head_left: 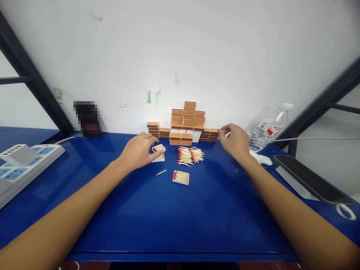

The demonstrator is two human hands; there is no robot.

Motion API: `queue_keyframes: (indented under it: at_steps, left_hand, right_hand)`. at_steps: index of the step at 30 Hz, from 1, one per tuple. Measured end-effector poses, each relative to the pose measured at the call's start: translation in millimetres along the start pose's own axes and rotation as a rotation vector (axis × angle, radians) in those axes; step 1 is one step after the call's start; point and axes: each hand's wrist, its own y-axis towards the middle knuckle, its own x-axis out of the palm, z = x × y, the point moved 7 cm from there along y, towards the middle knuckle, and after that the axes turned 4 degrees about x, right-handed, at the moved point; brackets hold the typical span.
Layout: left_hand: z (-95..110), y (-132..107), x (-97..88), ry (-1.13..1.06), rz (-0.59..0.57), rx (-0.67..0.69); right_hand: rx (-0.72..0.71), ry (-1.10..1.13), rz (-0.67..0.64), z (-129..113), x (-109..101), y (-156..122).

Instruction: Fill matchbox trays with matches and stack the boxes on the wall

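My left hand [139,150] rests on the blue table [174,217], fingers curled around a small open matchbox tray [159,152] with matches in it. My right hand [234,141] reaches to the right end of a stack of orange matchboxes [187,123] against the wall, its fingers pinched near a box [211,134] there; what they hold is unclear. A loose pile of matches [190,155] lies between my hands. A second open tray of matches [180,177] sits in front of the pile, with a single match [161,172] to its left.
A white power strip [19,163] lies at the left edge. A plastic water bottle [268,129] lies at the right, with a white cable [315,139] and a dark phone [311,180] on a stand beside it. A dark blurred object [87,118] stands by the wall.
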Motion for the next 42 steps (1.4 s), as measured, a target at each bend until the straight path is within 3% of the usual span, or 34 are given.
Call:
queue_keyframes:
  at_steps: [2,6,7,9,16,20,24,30,34,42]
  left_hand:
    - [-9.0,0.4,1.0,0.004,-0.035,-0.037]
    - [-2.8,0.6,2.8,-0.097,-0.142,-0.012]
    - [0.6,0.6,2.7,-0.107,-0.164,0.004]
    - [5.1,0.4,2.5,-0.099,-0.195,0.028]
    - [-4.1,-2.5,8.1,-0.093,-0.231,0.053]
    - [-4.4,-2.4,9.4,-0.189,-0.223,0.075]
    - [-2.9,-1.6,9.1,-0.222,-0.258,0.039]
    - [24.4,-1.2,-5.1,-0.227,-0.144,0.119]
    - [49.4,-6.2,8.5,-0.315,-0.21,0.208]
    - [51.5,-5.2,24.8,-0.406,-0.116,0.161]
  right_hand:
    - [-0.105,0.131,-0.142,-30.3,-4.4,-13.4]
    - [-0.339,0.367,-0.839,-97.6,6.3,-69.7]
    - [-0.381,0.357,-0.952,-108.5,6.3,-83.8]
    - [-0.432,0.301,-1.042,-120.9,5.1,-102.3]
    - [-0.532,0.246,-1.031,-125.6,12.3,-120.7]
    - [-0.427,0.35,-1.01,-119.9,13.3,-109.2]
    - [-0.312,0.479,-1.089,-114.2,17.6,-102.5]
    - [-0.262,0.561,-1.114,-111.4,26.1,-104.3]
    - [-0.214,0.593,-1.063,-108.6,29.7,-101.3]
    - [-0.185,0.632,-1.038,-102.0,31.6,-96.6]
